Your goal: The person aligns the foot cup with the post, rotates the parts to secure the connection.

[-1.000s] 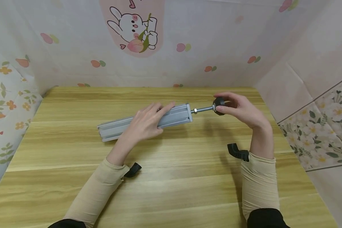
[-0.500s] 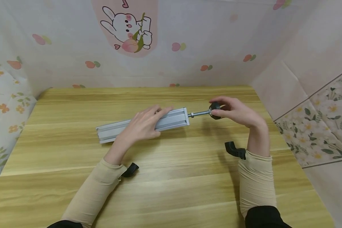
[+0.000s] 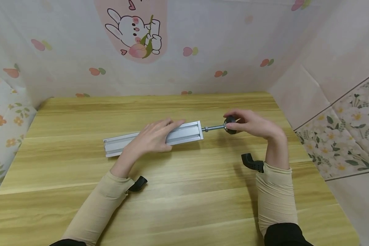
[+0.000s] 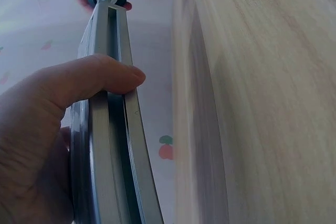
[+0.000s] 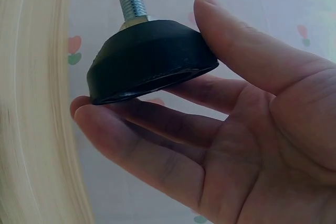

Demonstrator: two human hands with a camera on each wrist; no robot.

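My left hand (image 3: pixel 150 139) grips a silver aluminium profile (image 3: pixel 184 133) from above, near its middle. In the left wrist view the thumb lies across the slotted side of the profile (image 4: pixel 134 129). From the profile's right end a threaded rod (image 3: pixel 216 127) sticks out, with a nut (image 3: pixel 206 129) close to that end. At the rod's outer end is the round black base of a levelling foot (image 5: pixel 152 59). My right hand (image 3: pixel 256 125) holds this base by its rim between thumb and fingers, the palm facing its underside.
A wood-grain table (image 3: pixel 184 205) lies under both hands. Behind it hangs a printed cloth (image 3: pixel 233 41), with flowered panels at the sides. Black curved pieces (image 3: pixel 253 162) stick out from both beige sleeves (image 3: pixel 276 194).
The profile's right end, the levelling foot and my right hand have come lower and slightly left in the head view. Both grips stay the same. The camera view has shifted slightly.
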